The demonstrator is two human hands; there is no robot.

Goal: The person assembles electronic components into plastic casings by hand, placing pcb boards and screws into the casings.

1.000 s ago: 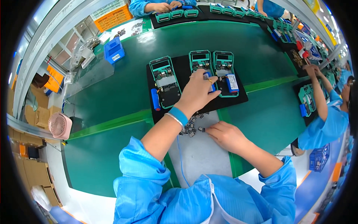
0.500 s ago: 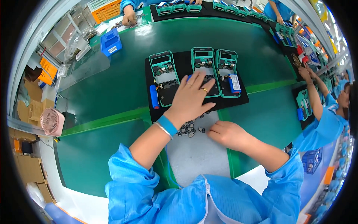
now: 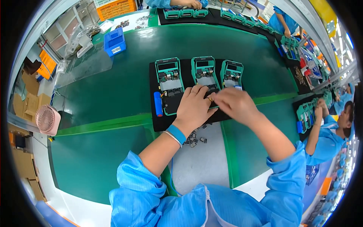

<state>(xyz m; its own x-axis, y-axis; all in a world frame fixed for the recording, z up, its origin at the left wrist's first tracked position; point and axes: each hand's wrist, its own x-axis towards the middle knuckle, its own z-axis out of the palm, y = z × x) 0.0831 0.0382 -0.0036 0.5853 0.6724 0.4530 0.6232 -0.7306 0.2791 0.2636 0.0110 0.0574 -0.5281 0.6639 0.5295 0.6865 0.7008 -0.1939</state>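
Note:
Three green device housings with exposed insides stand side by side on a black mat (image 3: 153,123). My left hand (image 3: 193,105) lies with outstretched fingers over the lower part of the middle housing (image 3: 204,72). Close beside its fingertips, my right hand (image 3: 236,104) is closed in a pinch; whatever it holds is hidden. That hand covers the lower part of the right housing (image 3: 231,72). The left housing (image 3: 169,75) has a blue battery pack (image 3: 158,104) at its side. Small dark square parts (image 3: 193,143) lie loose on the grey strip below my hands.
A blue bin (image 3: 114,41) stands at the far left of the green table (image 3: 128,72). A pink fan (image 3: 48,120) is at the left edge. Across the table and at right, other people work beside more housings (image 3: 186,13).
My right hand has moved up from the loose parts to the middle housing. My left hand stays over that housing. The mat and housings appear slightly lower in view.

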